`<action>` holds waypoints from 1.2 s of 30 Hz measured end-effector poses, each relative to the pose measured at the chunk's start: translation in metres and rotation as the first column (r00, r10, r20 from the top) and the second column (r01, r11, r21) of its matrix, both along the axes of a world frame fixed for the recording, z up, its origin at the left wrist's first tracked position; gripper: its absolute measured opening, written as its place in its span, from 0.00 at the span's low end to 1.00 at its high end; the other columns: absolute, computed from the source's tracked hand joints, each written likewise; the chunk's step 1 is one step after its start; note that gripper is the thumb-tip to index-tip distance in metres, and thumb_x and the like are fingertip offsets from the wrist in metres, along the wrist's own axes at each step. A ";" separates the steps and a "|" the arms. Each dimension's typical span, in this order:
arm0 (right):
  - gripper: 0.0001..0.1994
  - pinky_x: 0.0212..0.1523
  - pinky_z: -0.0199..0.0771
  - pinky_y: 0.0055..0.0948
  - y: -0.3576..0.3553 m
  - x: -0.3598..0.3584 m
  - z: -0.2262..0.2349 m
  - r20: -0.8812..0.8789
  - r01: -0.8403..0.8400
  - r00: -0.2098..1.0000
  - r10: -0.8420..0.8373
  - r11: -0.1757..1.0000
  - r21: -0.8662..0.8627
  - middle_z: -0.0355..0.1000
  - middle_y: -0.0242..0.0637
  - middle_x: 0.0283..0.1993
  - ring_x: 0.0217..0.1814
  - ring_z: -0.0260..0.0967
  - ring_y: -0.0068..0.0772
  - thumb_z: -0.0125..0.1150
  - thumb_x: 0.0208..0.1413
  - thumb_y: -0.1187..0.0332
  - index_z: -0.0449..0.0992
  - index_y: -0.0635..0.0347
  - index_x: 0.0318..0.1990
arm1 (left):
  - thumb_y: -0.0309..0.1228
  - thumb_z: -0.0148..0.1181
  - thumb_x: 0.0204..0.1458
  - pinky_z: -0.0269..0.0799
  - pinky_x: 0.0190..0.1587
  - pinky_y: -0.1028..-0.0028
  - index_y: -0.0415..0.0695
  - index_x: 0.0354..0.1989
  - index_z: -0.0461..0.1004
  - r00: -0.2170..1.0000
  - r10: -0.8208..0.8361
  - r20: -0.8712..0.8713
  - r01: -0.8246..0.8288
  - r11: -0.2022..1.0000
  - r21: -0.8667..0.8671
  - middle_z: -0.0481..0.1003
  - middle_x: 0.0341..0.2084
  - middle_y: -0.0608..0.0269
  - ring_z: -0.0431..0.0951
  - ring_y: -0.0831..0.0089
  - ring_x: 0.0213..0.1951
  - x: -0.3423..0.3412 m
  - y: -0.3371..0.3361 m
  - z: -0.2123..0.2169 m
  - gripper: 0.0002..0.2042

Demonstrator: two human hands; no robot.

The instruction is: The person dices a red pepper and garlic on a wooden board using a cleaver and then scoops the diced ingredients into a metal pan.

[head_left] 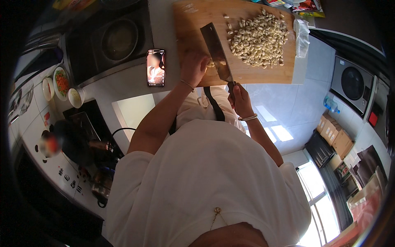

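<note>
My right hand (240,99) is closed round the handle of a cleaver (217,51), near the front edge of a wooden cutting board (193,24). The wide blade slants away over the board, up and to the left. Just left of the blade, my left hand (195,69) is closed, its fingertips curled at a small pale piece (210,64) low on the board. Right of the cleaver lies a large heap of small cream-coloured pieces (260,39), like garlic cloves or shelled nuts. A few of them lie loose at the heap's edge.
Left of the board, a lit phone (156,68) lies on the counter. Beyond it is a dark cooktop with a pan (119,39). Several bowls stand far left, one holding orange and green food (61,83). A crumpled clear plastic bag (301,38) touches the board's right edge.
</note>
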State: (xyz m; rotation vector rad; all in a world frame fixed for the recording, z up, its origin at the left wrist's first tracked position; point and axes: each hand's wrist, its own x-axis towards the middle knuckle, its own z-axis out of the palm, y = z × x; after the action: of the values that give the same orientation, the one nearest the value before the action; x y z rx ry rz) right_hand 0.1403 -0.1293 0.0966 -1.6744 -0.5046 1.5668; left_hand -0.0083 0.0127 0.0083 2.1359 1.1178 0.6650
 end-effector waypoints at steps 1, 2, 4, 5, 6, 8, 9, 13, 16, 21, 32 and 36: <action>0.17 0.14 0.50 0.17 0.000 -0.001 -0.001 -0.006 0.001 1.000 -0.001 1.000 -0.007 0.53 0.25 0.15 0.15 0.51 0.14 0.39 0.63 0.55 0.62 0.59 0.30 | 0.25 0.58 0.39 0.67 0.37 0.63 0.45 0.24 0.72 1.000 0.022 -0.020 -0.021 0.999 0.024 0.71 0.25 0.60 0.71 0.61 0.34 -0.001 -0.002 0.000 0.03; 0.17 0.14 0.50 0.17 0.000 -0.002 -0.002 -0.011 -0.005 1.000 0.005 1.000 0.001 0.53 0.25 0.15 0.15 0.51 0.14 0.39 0.63 0.55 0.62 0.59 0.30 | 0.25 0.58 0.39 0.67 0.38 0.63 0.45 0.25 0.72 1.000 0.013 -0.017 -0.013 1.000 -0.005 0.71 0.25 0.60 0.70 0.61 0.34 -0.001 -0.003 -0.001 0.03; 0.17 0.14 0.50 0.17 -0.001 -0.002 -0.007 -0.022 -0.016 1.000 0.016 1.000 0.016 0.53 0.25 0.15 0.15 0.51 0.14 0.39 0.62 0.55 0.62 0.59 0.30 | 0.26 0.59 0.39 0.67 0.38 0.63 0.46 0.25 0.72 1.000 -0.007 -0.008 0.006 0.998 -0.062 0.71 0.25 0.60 0.70 0.60 0.34 -0.002 -0.004 -0.004 0.04; 0.17 0.14 0.50 0.17 0.000 -0.004 -0.009 0.002 -0.006 1.000 0.006 1.000 0.012 0.53 0.25 0.16 0.15 0.51 0.14 0.39 0.62 0.55 0.62 0.59 0.30 | 0.26 0.59 0.39 0.66 0.38 0.63 0.46 0.26 0.72 1.000 -0.013 -0.028 0.011 0.999 -0.046 0.71 0.26 0.60 0.70 0.61 0.34 -0.001 -0.005 -0.004 0.04; 0.17 0.14 0.50 0.17 0.003 -0.008 -0.013 0.026 0.005 1.000 -0.005 1.000 0.008 0.53 0.25 0.16 0.15 0.50 0.14 0.39 0.62 0.55 0.62 0.59 0.30 | 0.26 0.59 0.39 0.66 0.38 0.63 0.47 0.26 0.72 0.999 -0.019 -0.049 0.018 0.999 -0.029 0.71 0.26 0.60 0.70 0.61 0.34 0.000 -0.005 -0.004 0.05; 0.17 0.13 0.50 0.17 0.009 -0.011 -0.015 0.048 0.015 0.999 -0.016 1.000 0.023 0.53 0.25 0.17 0.14 0.50 0.14 0.40 0.62 0.54 0.61 0.60 0.30 | 0.27 0.59 0.39 0.66 0.38 0.63 0.48 0.26 0.72 0.997 -0.017 -0.070 0.016 1.000 -0.019 0.71 0.27 0.61 0.70 0.61 0.34 0.001 -0.005 -0.004 0.05; 0.18 0.13 0.50 0.17 0.014 -0.012 -0.013 0.047 0.015 0.999 -0.017 0.999 0.041 0.53 0.25 0.17 0.14 0.50 0.14 0.40 0.62 0.54 0.61 0.60 0.30 | 0.27 0.59 0.39 0.66 0.38 0.63 0.48 0.26 0.72 0.997 -0.010 -0.070 0.008 1.000 -0.026 0.71 0.27 0.61 0.70 0.61 0.34 0.001 -0.005 -0.004 0.05; 0.18 0.13 0.49 0.16 0.009 -0.012 -0.013 -0.042 0.118 0.992 -0.115 0.990 0.077 0.53 0.24 0.17 0.14 0.49 0.13 0.40 0.62 0.53 0.62 0.60 0.30 | 0.25 0.60 0.41 0.65 0.35 0.65 0.45 0.26 0.73 0.998 0.018 -0.058 -0.013 0.996 0.085 0.71 0.23 0.61 0.70 0.61 0.30 0.000 -0.003 -0.005 0.04; 0.19 0.13 0.50 0.17 0.007 -0.011 -0.002 -0.067 0.103 0.993 -0.099 0.993 0.058 0.53 0.25 0.17 0.14 0.49 0.14 0.41 0.61 0.52 0.62 0.60 0.30 | 0.25 0.60 0.42 0.65 0.36 0.64 0.46 0.28 0.73 0.997 0.011 -0.082 -0.006 0.999 0.054 0.70 0.25 0.60 0.69 0.60 0.31 -0.004 -0.007 -0.009 0.04; 0.20 0.14 0.51 0.18 0.007 -0.018 -0.019 0.068 0.025 0.997 -0.029 0.998 0.064 0.54 0.25 0.16 0.15 0.51 0.14 0.42 0.61 0.50 0.63 0.60 0.31 | 0.26 0.58 0.39 0.63 0.38 0.63 0.49 0.27 0.72 0.998 0.036 -0.058 -0.035 0.999 0.010 0.69 0.27 0.64 0.69 0.62 0.34 -0.006 -0.009 0.005 0.06; 0.17 0.16 0.53 0.19 0.010 -0.027 -0.010 0.076 -0.002 0.997 0.003 1.000 -0.013 0.56 0.27 0.18 0.16 0.53 0.16 0.42 0.61 0.55 0.63 0.60 0.31 | 0.33 0.60 0.40 0.61 0.41 0.62 0.49 0.36 0.70 0.993 0.057 -0.104 -0.052 0.997 0.050 0.69 0.29 0.63 0.67 0.60 0.38 -0.025 -0.017 0.015 0.12; 0.16 0.16 0.53 0.19 0.015 -0.030 -0.020 0.115 -0.023 0.993 0.023 1.000 0.000 0.57 0.27 0.18 0.16 0.54 0.16 0.44 0.61 0.55 0.64 0.60 0.31 | 0.34 0.61 0.39 0.61 0.41 0.62 0.49 0.36 0.70 0.996 0.069 -0.055 -0.072 0.995 -0.063 0.69 0.32 0.62 0.68 0.60 0.40 -0.027 -0.016 0.023 0.14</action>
State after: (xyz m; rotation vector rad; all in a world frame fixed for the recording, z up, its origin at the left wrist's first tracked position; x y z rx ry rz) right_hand 0.1102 -0.1143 0.0771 -1.7704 -0.5860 1.4916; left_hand -0.0355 -0.0032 0.0314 2.0783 1.2314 0.5987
